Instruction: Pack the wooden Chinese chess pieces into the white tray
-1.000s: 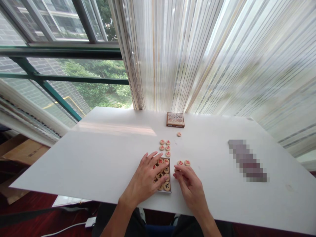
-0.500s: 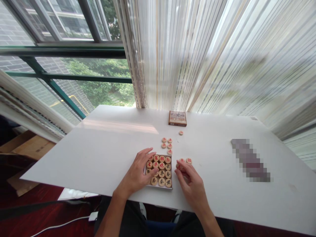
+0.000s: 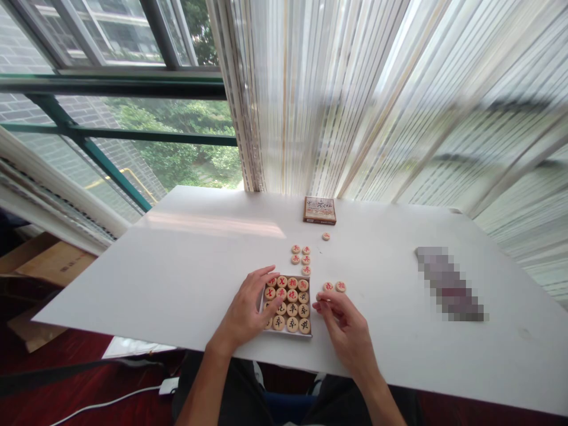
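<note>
A shallow box (image 3: 311, 307) filled with rows of round Chinese chess pieces (image 3: 292, 309), red characters toward the far side and black ones nearer, sits at the table's near edge. Spread over its left side is my left hand (image 3: 248, 305), fingers at the far-left rim and thumb above the pieces; some pieces are covered by it. Just right of the box, my right hand (image 3: 348, 325) is closed in a pinch on a Chinese chess piece (image 3: 320, 296), whose face is mostly hidden. Two red-lettered pieces (image 3: 340, 286) lie flat just beyond that hand.
Several red-lettered pieces (image 3: 296, 259) lie in a cluster beyond the box, with a single piece (image 3: 326, 236) farther out. A printed box lid (image 3: 319, 210) rests near the table's (image 3: 177, 260) far edge. A pixelated long object (image 3: 450, 284) lies on the right.
My right hand has lifted a piece slightly from beside the two red-lettered ones, uncovering more of the left one. My left hand stays over the box. The view has shifted slightly.
</note>
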`<state>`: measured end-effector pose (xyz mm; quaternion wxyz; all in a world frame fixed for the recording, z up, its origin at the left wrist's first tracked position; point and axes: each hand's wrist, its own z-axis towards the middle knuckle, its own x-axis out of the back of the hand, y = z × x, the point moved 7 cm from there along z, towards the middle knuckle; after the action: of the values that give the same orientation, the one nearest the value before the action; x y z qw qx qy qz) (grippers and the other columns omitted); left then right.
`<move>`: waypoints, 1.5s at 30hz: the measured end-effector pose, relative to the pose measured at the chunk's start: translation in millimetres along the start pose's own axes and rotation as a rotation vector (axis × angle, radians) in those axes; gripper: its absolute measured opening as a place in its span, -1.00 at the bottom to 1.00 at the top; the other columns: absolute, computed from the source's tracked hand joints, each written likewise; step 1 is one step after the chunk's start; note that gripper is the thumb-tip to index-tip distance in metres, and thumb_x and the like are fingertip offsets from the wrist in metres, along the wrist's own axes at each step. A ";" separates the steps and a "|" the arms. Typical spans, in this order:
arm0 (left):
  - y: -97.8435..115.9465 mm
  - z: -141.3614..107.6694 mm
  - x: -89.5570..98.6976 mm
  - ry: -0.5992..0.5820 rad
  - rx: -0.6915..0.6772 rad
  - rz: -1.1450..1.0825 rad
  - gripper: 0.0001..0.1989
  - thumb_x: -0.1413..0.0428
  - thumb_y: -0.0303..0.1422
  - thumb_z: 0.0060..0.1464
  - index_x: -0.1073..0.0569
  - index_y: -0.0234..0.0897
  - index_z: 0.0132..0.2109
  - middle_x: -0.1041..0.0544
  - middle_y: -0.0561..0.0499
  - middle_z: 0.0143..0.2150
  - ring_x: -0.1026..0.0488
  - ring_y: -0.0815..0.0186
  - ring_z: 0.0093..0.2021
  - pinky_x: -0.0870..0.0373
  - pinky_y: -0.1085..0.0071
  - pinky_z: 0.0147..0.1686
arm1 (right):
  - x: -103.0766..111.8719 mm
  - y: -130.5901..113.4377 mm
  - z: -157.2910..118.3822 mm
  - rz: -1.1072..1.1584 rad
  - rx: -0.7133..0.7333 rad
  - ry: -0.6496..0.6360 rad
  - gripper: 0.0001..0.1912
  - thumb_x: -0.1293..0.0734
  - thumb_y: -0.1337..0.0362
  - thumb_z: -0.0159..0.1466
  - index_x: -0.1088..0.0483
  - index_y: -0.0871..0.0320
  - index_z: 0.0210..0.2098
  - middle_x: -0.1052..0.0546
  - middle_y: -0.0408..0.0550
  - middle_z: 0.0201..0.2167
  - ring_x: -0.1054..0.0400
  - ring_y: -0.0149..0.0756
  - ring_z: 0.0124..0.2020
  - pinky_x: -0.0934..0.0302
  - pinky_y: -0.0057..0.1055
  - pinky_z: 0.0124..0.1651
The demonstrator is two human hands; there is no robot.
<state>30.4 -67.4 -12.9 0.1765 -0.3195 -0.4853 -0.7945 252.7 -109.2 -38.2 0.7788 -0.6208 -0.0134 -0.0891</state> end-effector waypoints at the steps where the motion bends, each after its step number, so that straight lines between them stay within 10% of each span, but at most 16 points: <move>1: 0.1 0.2 1.0 0.012 -0.005 -0.007 -0.55 -0.14 -0.27 0.24 -0.33 -0.12 0.25 -0.32 -0.13 0.31 -0.26 0.09 0.31 -0.28 0.05 0.29 | -0.1 -0.1 -0.1 -0.001 -0.001 0.000 -0.82 -0.32 0.23 0.37 -0.46 0.03 -0.03 -0.53 -0.01 -0.05 -0.56 -0.20 -0.11 -0.51 -0.29 -0.03; 11: 36.1 -10.6 12.0 0.319 -0.231 0.072 -0.74 -0.16 -0.51 0.17 -0.47 -0.17 0.00 -0.54 -0.07 -0.03 -0.40 0.14 0.10 -0.37 0.09 0.14 | -0.3 -3.3 1.4 -0.044 0.060 -0.021 -0.78 -0.33 0.26 0.36 -0.51 0.02 -0.02 -0.54 -0.01 -0.03 -0.55 -0.21 -0.12 -0.49 -0.29 -0.03; 25: 48.4 -17.3 -5.3 0.206 -0.277 0.006 -0.66 -0.26 -0.43 0.11 -0.46 -0.15 0.04 -0.59 -0.04 -0.08 -0.45 0.15 -0.02 -0.43 0.15 0.01 | -24.0 -14.5 -1.2 -0.105 -0.075 -0.017 -0.77 -0.41 0.08 0.28 -0.51 0.11 -0.22 -0.62 -0.06 -0.32 -0.49 -0.26 -0.33 -0.30 -0.40 -0.31; 45: 47.4 -14.9 -4.6 0.169 -0.232 -0.073 -0.70 -0.24 -0.48 0.07 -0.50 -0.14 -0.03 -0.58 -0.03 -0.14 -0.47 0.18 -0.10 -0.44 0.18 -0.06 | -26.2 -25.3 -7.4 -0.222 0.064 -0.037 -0.85 -0.29 0.20 0.38 -0.49 0.06 -0.15 -0.56 -0.05 -0.25 -0.43 -0.25 -0.24 -0.29 -0.37 -0.20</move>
<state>56.7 -102.8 10.3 0.1495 -0.2519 -0.3848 -0.8753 222.3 -118.5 -19.0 0.7831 -0.5919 -0.0991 -0.1631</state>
